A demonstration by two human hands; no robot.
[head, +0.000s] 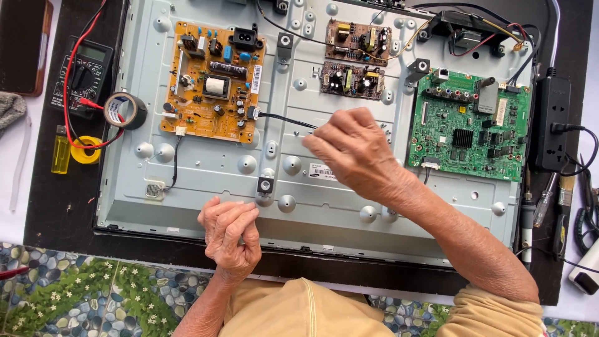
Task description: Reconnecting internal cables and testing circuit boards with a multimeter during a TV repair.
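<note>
Right hand (355,150) hovers over the metal back panel (206,168), fingers pinched on the end of a black cable (284,120) running from the orange board (212,81). Left hand (229,234) curled closed, empty, at the panel's lower edge. Green board (468,128) right, tape roll (125,110) left on bench (56,206).

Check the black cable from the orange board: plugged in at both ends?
One end only. The black cable sits in the orange board; its other end meets the right hand, short of the green board.
</note>
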